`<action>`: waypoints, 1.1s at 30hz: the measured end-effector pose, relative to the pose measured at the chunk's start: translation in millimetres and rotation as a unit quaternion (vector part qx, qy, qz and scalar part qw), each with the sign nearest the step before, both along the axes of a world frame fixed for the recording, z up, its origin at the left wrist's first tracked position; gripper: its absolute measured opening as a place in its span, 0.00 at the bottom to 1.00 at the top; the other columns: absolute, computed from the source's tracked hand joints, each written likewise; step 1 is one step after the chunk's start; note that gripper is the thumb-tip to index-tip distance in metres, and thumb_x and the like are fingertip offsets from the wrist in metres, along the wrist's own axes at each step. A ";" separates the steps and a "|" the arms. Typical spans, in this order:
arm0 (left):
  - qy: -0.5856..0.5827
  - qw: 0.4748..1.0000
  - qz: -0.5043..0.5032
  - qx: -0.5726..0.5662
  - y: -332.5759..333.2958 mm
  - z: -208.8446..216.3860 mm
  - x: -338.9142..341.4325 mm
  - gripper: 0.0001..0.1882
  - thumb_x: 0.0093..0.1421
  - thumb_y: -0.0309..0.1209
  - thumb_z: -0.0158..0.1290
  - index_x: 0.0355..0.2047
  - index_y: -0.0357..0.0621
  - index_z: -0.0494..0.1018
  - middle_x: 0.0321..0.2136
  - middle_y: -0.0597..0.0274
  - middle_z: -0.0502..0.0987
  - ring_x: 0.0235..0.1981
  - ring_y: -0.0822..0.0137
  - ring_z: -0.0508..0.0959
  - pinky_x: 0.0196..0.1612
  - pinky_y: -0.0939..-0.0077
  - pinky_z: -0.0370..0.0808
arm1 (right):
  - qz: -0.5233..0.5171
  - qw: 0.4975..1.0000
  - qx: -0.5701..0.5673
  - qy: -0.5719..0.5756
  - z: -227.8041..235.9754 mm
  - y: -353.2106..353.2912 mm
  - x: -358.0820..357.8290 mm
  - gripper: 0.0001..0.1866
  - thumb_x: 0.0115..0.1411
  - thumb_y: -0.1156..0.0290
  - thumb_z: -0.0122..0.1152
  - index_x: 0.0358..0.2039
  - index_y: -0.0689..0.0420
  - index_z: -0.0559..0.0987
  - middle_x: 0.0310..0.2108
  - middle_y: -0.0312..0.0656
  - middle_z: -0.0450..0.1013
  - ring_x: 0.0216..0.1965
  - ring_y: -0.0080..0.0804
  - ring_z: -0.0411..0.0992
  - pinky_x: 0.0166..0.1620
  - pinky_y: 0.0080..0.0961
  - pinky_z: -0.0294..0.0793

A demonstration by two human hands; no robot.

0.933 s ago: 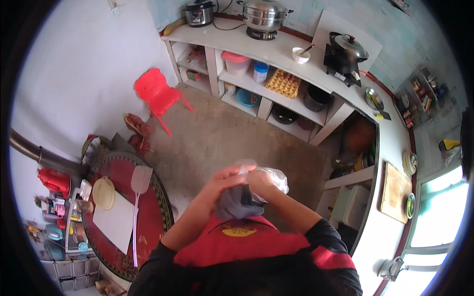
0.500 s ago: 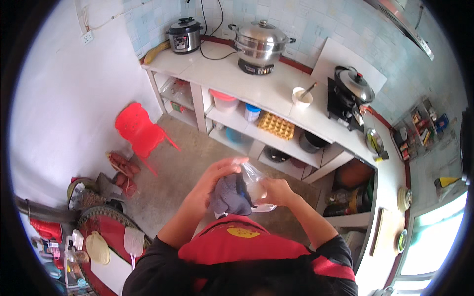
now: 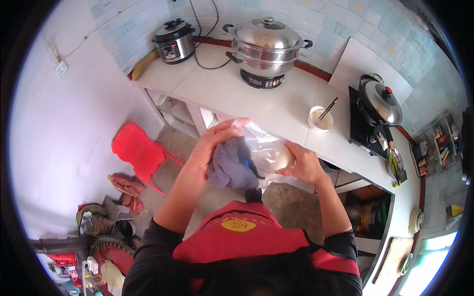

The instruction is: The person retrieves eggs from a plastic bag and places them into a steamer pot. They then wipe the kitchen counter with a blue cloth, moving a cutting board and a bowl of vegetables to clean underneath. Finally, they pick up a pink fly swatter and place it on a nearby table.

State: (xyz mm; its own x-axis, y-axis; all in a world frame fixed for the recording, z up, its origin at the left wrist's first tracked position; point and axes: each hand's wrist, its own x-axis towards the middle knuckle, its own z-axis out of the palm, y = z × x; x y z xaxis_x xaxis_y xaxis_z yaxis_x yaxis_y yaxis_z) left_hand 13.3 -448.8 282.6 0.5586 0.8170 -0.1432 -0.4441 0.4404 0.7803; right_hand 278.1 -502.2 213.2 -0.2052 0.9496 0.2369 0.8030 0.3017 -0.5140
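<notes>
My left hand (image 3: 213,144) is closed on the upper edge of a clear plastic bag (image 3: 259,139), in front of my chest. A grey cloth (image 3: 230,166) hangs against that palm. On the bag's other side, my right hand (image 3: 305,166) grips the plastic around a pale rounded lump (image 3: 283,159) inside it; the lump's kind cannot be made out. Between the cloth and the bag shows a dark strip with a blue patch. The bag is spread between both hands, just short of the counter's front edge.
Along the counter (image 3: 207,93) stand a pressure cooker (image 3: 175,43), a large steamer (image 3: 266,47), a white bowl with chopsticks (image 3: 321,120) and a lidded wok (image 3: 385,103) on a black stove. A red chair (image 3: 136,150) stands at left, near a round red table (image 3: 116,254).
My hands have come up and forward with the bag, nearer the counter. The bag is spread wider, with more of the pale lump showing. The counter appears closer.
</notes>
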 end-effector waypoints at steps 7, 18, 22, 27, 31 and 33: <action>0.007 1.000 0.006 0.016 121.0 -13.7 60.5 0.20 0.56 0.31 0.51 0.49 0.37 0.68 0.34 0.65 0.74 0.34 0.74 0.74 0.40 0.81 0.72 | 0.035 0.999 -0.017 -0.033 -0.8 144.0 63.2 0.39 0.34 0.54 0.70 0.47 0.57 0.70 0.39 0.48 0.73 0.38 0.46 0.72 0.39 0.36 0.72; -0.059 0.978 0.140 -0.146 266.3 -92.5 83.3 0.16 0.58 0.32 0.50 0.45 0.39 0.71 0.32 0.62 0.76 0.32 0.68 0.76 0.39 0.74 0.75 | 0.054 0.990 -0.125 -0.023 -14.7 278.9 109.1 0.39 0.38 0.50 0.68 0.50 0.55 0.70 0.42 0.48 0.72 0.39 0.39 0.73 0.39 0.33 0.72; -0.107 0.969 0.102 -0.196 302.9 -92.0 70.6 0.13 0.58 0.33 0.50 0.41 0.39 0.72 0.32 0.58 0.77 0.34 0.65 0.77 0.41 0.69 0.75 | 0.050 0.920 -0.287 0.263 -21.5 300.7 131.9 0.39 0.41 0.47 0.66 0.51 0.57 0.70 0.38 0.41 0.73 0.35 0.28 0.72 0.32 0.23 0.70; 0.002 0.980 0.072 -0.186 329.1 -85.4 63.2 0.13 0.57 0.30 0.50 0.41 0.38 0.72 0.36 0.57 0.77 0.38 0.65 0.76 0.45 0.70 0.74 | -0.002 0.819 -0.286 0.497 -82.8 298.4 172.3 0.39 0.51 0.38 0.52 0.51 0.60 0.69 0.38 0.36 0.72 0.34 0.24 0.69 0.28 0.21 0.67; 0.307 0.948 0.025 0.082 364.9 -114.5 11.3 0.13 0.55 0.30 0.52 0.41 0.38 0.73 0.34 0.61 0.77 0.35 0.70 0.75 0.41 0.76 0.72 | -0.068 0.771 -0.181 0.607 -79.8 276.5 159.9 0.38 0.55 0.39 0.48 0.54 0.58 0.64 0.42 0.40 0.70 0.38 0.29 0.69 0.29 0.25 0.69; 0.417 0.882 0.031 0.217 388.3 -108.3 0.0 0.13 0.55 0.30 0.53 0.40 0.38 0.74 0.33 0.63 0.76 0.34 0.72 0.74 0.39 0.78 0.70 | -0.084 0.781 -0.145 0.601 -78.9 272.5 163.2 0.36 0.56 0.40 0.46 0.54 0.56 0.62 0.43 0.43 0.70 0.39 0.33 0.70 0.31 0.28 0.70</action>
State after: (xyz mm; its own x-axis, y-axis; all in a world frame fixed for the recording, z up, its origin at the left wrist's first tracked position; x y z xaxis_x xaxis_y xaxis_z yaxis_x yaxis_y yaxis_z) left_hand 13.3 -60.5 174.3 0.3591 0.9215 -0.1481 0.3508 0.0138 0.9364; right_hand 441.3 -229.7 134.3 0.1327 0.9889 -0.0671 -0.2972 -0.0249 -0.9545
